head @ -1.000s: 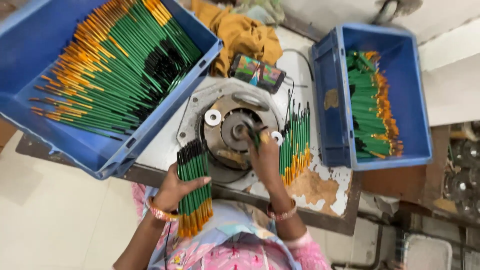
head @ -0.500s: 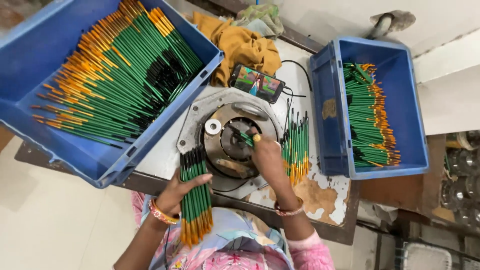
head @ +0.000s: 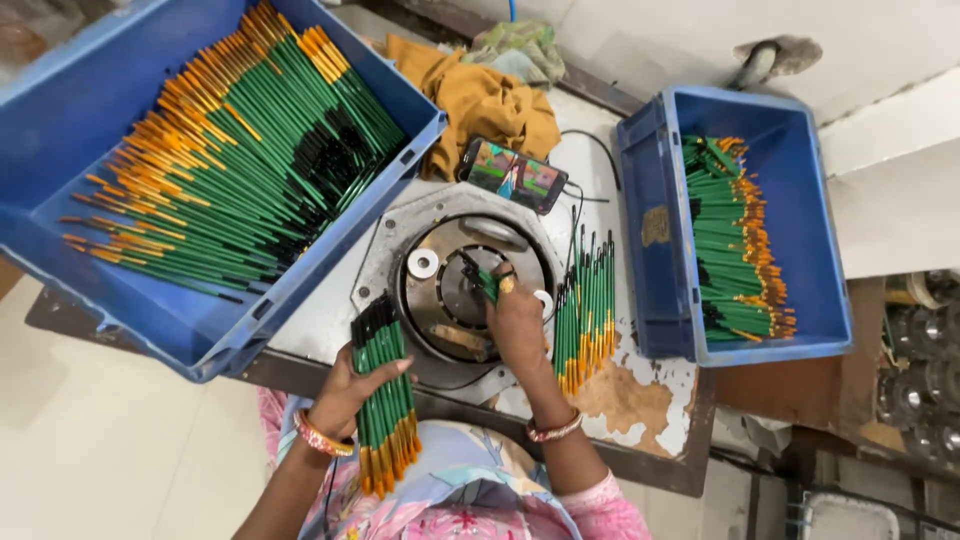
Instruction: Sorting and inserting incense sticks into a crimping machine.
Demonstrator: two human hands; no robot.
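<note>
We see the left hand [head: 345, 395] wrapped around a bundle of green brushes [head: 385, 400] at the counter's [head: 320, 325] near edge. The right hand [head: 515, 325] pinches one green brush [head: 484, 283] over the round metal machine [head: 460, 290] mid-counter. Loose brushes [head: 587, 315] lie just beside it. A big blue bin [head: 200, 330] full of brushes crowds the left; a smaller blue bin [head: 650, 250] sits right. A phone [head: 513, 175] and yellow cloth [head: 480, 105] lie behind.

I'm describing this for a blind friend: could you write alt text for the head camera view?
The right hand presses one green-handled brush into a round metal machine. The left hand grips a bundle of green brushes.
</note>
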